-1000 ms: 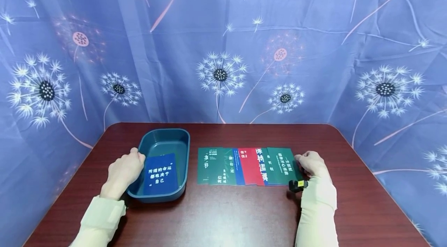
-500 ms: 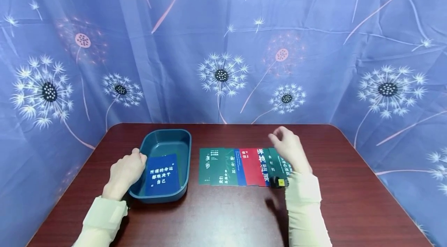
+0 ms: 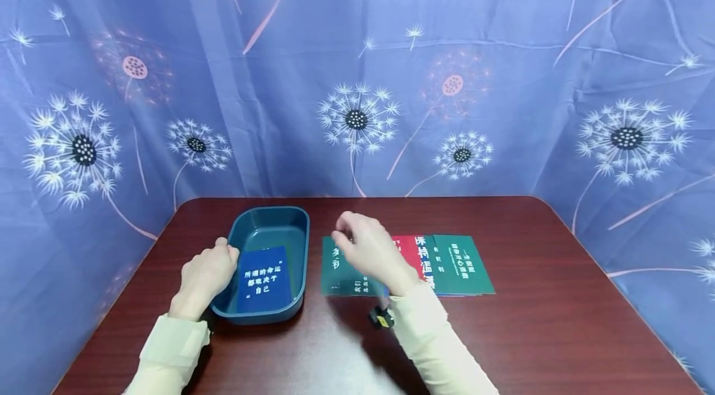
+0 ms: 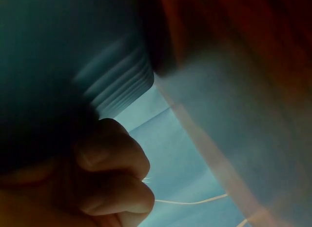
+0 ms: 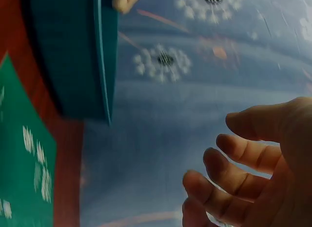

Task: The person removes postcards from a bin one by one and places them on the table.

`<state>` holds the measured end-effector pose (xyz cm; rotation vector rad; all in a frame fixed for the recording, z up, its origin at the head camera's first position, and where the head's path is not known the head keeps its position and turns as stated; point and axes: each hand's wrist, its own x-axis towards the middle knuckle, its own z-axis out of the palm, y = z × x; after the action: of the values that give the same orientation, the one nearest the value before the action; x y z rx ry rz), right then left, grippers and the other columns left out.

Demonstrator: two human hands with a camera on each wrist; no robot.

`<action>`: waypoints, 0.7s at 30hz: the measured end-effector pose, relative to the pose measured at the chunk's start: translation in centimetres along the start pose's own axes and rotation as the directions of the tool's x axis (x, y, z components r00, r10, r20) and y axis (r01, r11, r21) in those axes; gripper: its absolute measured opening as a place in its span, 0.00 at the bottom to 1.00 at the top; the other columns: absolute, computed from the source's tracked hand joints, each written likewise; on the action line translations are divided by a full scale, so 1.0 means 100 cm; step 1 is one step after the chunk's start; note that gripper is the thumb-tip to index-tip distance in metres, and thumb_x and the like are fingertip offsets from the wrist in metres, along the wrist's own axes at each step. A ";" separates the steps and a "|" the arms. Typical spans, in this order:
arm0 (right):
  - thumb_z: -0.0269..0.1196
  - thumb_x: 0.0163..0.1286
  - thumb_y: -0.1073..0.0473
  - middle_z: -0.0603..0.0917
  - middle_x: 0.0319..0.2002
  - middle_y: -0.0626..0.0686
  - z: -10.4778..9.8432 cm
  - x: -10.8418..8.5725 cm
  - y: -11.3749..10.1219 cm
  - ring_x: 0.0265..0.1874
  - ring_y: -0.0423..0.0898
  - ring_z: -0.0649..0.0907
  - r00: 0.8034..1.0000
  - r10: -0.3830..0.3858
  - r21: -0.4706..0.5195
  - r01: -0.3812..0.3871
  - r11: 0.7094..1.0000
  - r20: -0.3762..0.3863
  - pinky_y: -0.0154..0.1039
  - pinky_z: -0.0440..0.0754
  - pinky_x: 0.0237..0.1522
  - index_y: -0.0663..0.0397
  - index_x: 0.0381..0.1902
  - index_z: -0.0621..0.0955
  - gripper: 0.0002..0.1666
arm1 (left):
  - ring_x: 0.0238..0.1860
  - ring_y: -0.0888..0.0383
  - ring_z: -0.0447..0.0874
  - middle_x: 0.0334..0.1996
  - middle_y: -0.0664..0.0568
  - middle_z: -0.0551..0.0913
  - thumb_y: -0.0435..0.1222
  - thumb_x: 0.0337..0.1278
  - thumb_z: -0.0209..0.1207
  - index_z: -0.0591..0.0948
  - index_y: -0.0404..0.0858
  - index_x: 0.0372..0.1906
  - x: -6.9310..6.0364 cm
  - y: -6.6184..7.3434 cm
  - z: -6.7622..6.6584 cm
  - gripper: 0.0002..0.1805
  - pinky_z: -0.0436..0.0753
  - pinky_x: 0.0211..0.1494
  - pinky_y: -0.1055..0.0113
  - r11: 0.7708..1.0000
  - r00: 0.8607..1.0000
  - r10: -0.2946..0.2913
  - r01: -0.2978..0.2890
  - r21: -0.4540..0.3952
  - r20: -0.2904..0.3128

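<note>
The left hand (image 3: 206,274) grips the left rim of the teal bin (image 3: 268,318), fingers curled. The right hand (image 3: 373,250), holding nothing, hovers with bent, parted fingers over overlapping cards (image 3: 410,246) on the table (image 3: 558,308). A blue card (image 3: 264,280) inside the bin reads "所谓的命运都取决于自己"; the rightmost green card (image 3: 463,264) shows "一生很短".

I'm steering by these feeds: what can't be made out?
- Head view: part of the overlapping row of rectangular green, red and blue paper cards, behind the right hand.
- Head view: what the rectangular blue paper card in the teal rounded plastic tub covers.
- Right wrist view: print on the green card, blurred, cut by the left edge.
- Left wrist view: much of the tub, cut by the left edge.
</note>
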<state>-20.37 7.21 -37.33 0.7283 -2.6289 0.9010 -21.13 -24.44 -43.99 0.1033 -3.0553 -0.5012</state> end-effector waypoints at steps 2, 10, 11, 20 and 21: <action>0.62 0.68 0.57 0.75 0.25 0.41 0.011 0.005 -0.010 0.26 0.39 0.75 0.999 -0.018 -0.012 0.019 1.000 0.045 0.36 0.74 0.32 0.45 0.32 0.76 0.04 | 0.28 0.40 0.78 0.29 0.33 0.78 0.42 0.72 0.38 0.69 0.25 0.47 0.000 0.001 0.001 0.21 0.77 0.35 0.40 1.000 1.000 0.002 -0.002 -0.002 -0.001; 0.60 0.69 0.58 0.74 0.27 0.44 0.056 0.025 -0.039 0.27 0.39 0.74 0.979 -0.124 -0.074 0.137 0.988 0.160 0.31 0.73 0.30 0.48 0.33 0.77 0.04 | 0.28 0.39 0.78 0.30 0.32 0.78 0.42 0.72 0.38 0.70 0.25 0.46 -0.001 0.002 0.006 0.21 0.77 0.35 0.39 1.000 1.000 0.006 -0.006 -0.005 0.000; 0.60 0.69 0.58 0.73 0.27 0.44 0.061 0.027 -0.042 0.27 0.39 0.74 0.975 -0.149 -0.096 0.166 0.981 0.163 0.31 0.73 0.30 0.48 0.33 0.77 0.04 | 0.28 0.39 0.78 0.30 0.33 0.78 0.42 0.72 0.39 0.70 0.25 0.46 -0.001 0.002 0.007 0.21 0.77 0.35 0.39 1.000 1.000 0.006 -0.006 -0.006 0.003; 0.59 0.70 0.55 0.79 0.30 0.48 0.101 0.039 -0.061 0.31 0.41 0.79 0.949 -0.222 -0.277 0.281 0.919 0.226 0.33 0.79 0.37 0.52 0.40 0.79 0.07 | 0.25 0.42 0.77 0.26 0.36 0.77 0.42 0.72 0.41 0.70 0.26 0.44 -0.001 0.001 0.005 0.20 0.79 0.33 0.41 1.000 1.000 0.020 -0.021 -0.014 -0.015; 0.59 0.71 0.54 0.80 0.31 0.48 0.106 0.039 -0.061 0.32 0.42 0.80 0.947 -0.206 -0.301 0.277 0.912 0.247 0.34 0.80 0.38 0.52 0.41 0.79 0.08 | 0.26 0.41 0.78 0.27 0.36 0.77 0.42 0.72 0.41 0.71 0.26 0.43 -0.001 0.001 0.005 0.19 0.79 0.34 0.40 1.000 1.000 0.019 -0.019 -0.013 -0.016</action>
<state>-21.28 -5.02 -40.93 1.0755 -2.6858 0.3118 -21.04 -24.20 -44.45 0.0768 -3.0343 -0.5173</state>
